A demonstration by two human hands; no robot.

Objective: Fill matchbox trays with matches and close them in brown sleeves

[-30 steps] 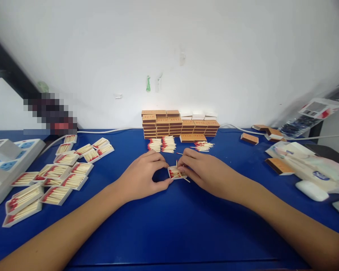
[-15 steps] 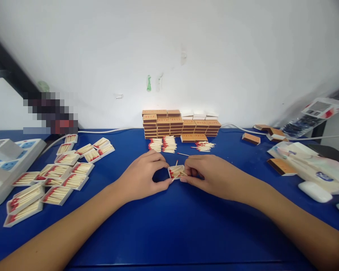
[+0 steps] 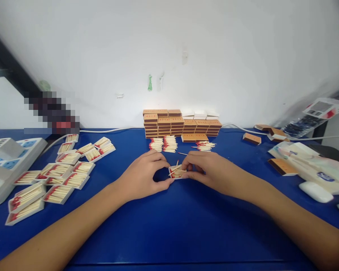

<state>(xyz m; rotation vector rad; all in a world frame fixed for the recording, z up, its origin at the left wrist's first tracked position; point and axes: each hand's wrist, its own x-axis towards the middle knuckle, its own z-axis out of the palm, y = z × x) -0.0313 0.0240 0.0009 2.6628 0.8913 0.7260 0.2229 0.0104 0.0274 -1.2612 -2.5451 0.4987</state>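
Note:
A small white matchbox tray [image 3: 173,177] with red-tipped matches [image 3: 176,171] inside sits on the blue table in front of me. My left hand [image 3: 149,173] curves around the tray's left end, thumb and forefinger steadying it. At the right end, my right hand [image 3: 206,169] pinches down on matches in the tray; its fingertips partly cover them. Some matches lie crosswise, and one pokes up over the far rim. Just beyond, a loose match [image 3: 182,153] rests on the table. Behind it are piles of loose matches [image 3: 169,144] [image 3: 205,146].
Stacked matchboxes [image 3: 169,126] stand against the wall. Several filled trays [image 3: 58,194] spread over the left side, beside a power strip [image 3: 31,154]. Loose matchboxes [image 3: 252,138], a soft tissue pack [image 3: 313,165] and a white rounded case [image 3: 316,192] lie on the right.
My right fingers have shifted slightly left, further over the tray. A match near my left thumb that stuck out over the near rim now lies across the tray.

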